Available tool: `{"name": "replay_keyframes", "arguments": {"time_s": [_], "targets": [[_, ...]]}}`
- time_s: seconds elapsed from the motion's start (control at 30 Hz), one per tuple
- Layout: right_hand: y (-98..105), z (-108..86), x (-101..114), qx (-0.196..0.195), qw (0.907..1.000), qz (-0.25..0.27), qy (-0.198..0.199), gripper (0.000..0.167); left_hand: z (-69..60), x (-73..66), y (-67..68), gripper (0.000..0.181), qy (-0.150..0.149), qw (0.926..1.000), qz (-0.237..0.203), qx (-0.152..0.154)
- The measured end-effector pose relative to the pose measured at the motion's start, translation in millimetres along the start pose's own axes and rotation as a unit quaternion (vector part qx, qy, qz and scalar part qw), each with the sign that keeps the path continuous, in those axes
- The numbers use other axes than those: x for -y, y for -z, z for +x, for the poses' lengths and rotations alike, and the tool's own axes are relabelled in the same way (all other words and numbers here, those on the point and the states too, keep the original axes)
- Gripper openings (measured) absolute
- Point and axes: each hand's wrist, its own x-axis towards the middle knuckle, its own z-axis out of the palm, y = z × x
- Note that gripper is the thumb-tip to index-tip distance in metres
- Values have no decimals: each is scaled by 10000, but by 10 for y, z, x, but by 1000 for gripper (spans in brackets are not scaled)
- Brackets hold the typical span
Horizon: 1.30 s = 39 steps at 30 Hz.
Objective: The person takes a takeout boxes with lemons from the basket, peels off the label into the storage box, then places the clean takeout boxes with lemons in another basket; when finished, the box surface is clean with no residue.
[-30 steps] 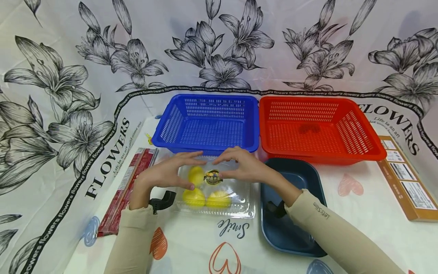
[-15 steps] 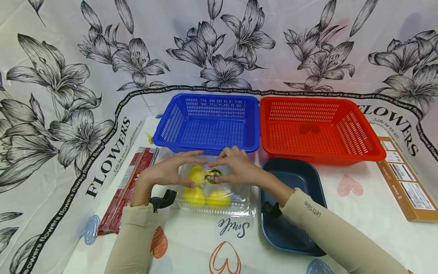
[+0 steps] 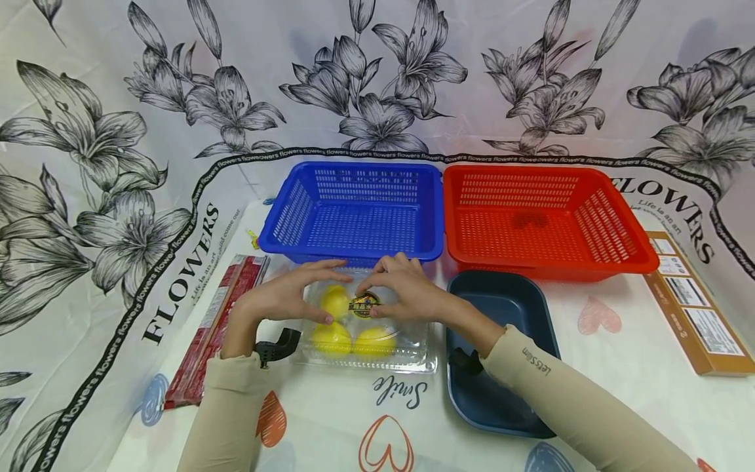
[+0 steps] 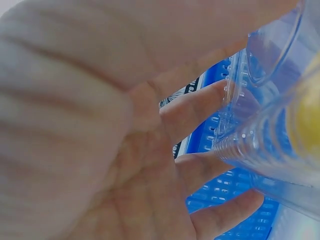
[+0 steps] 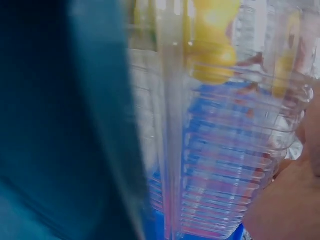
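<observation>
A clear plastic box [image 3: 407, 331] with several yellow round items [image 3: 375, 341] inside and a dark label [image 3: 364, 304] on its lid lies below the blue basket. My left hand [image 3: 277, 296] spans its left side, thumb over the lid. In the left wrist view that hand [image 4: 150, 165] has spread, nearly straight fingers at the ribbed box wall [image 4: 250, 142]. My right hand [image 3: 413, 292] is over the lid, fingers bent, with a gap between thumb and index finger beside the label. The right wrist view shows part of this hand [image 5: 285, 205] beside the box [image 5: 220, 155].
Behind the box are a blue basket [image 3: 366, 226] and a red basket [image 3: 519, 236], side by side. A dark blue tray [image 3: 501, 406] sits under my right forearm. Red packages [image 3: 206, 341] lie at the left, and a brown box [image 3: 690, 321] at the far right.
My right hand has moved slightly left over the lid, its index finger closer to the label. The left hand keeps about the same place on the box.
</observation>
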Motion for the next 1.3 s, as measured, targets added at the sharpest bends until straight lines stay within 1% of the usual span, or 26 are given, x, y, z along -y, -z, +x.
{"name": "replay_keyframes", "arguments": {"time_s": [0.13, 0.3, 0.37, 0.5, 0.63, 0.73, 0.83, 0.93, 1.0, 1.1, 1.3], "targets": [[-3, 3, -6, -62, 9992, 312, 259, 24, 3, -10, 3, 70, 29, 10000, -10, -1], [7, 3, 1, -40, 9957, 767, 523, 21, 5, -15, 12, 71, -23, 10000, 14, -15], [4, -4, -1, -70, 9944, 895, 558, 19, 4, -7, 12, 71, -57, 10000, 20, -5], [6, -28, -28, -253, 9911, 1184, 558, 18, 5, 7, 13, 71, -115, 9999, 11, 18], [72, -106, -70, -450, 9831, 1679, 581, 21, 5, 8, 14, 71, -134, 9999, 17, 23], [177, -219, -112, -610, 9774, 1974, 448, 24, 6, -1, 19, 70, -124, 9999, 44, 25], [296, -363, -187, -771, 9741, 2121, 124, 24, 6, -11, 26, 71, -123, 9999, 65, 23], [400, -509, -290, -851, 9682, 2344, -206, 23, 6, -14, 31, 71, -158, 9998, 99, 14], [449, -606, -362, -847, 9636, 2507, -396, 23, 7, -8, 29, 71, -162, 9998, 141, -6], [493, -738, -466, -781, 9584, 2693, -533, 24, 6, -1, 21, 71, -131, 9998, 140, -16], [527, -948, -656, -565, 9587, 2682, -764, 25, 11, -3, 14, 71, -172, 9997, 167, -30]]}}
